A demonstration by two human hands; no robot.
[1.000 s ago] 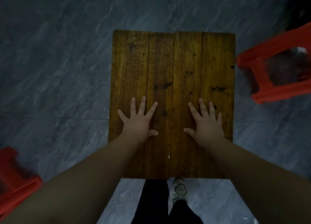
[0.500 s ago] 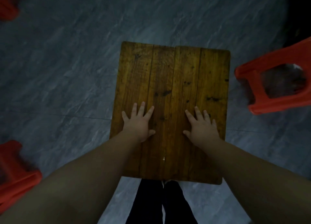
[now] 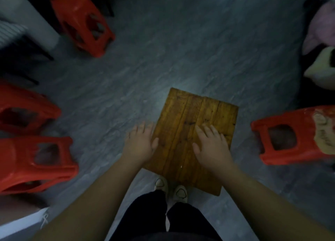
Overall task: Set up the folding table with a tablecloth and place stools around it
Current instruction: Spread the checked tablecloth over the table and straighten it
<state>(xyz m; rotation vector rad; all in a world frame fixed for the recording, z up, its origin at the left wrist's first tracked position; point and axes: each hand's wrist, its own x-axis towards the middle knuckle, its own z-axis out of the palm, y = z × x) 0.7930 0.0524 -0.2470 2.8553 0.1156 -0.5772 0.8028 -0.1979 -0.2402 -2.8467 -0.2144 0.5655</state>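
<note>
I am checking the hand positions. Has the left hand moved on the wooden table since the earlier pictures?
Yes. The left hand has slid left across the wooden table: before it lay well inside the table's left edge, now it is mostly past that edge.

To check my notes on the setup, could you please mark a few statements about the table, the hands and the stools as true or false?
1. A tablecloth covers the wooden tabletop. False: its planks are bare.
2. The right hand lies flat on the tabletop. True.
3. The left hand grips a stool. False: it is open, at the tabletop's left edge.
4. A red stool is to the right of the tabletop. True.
</note>
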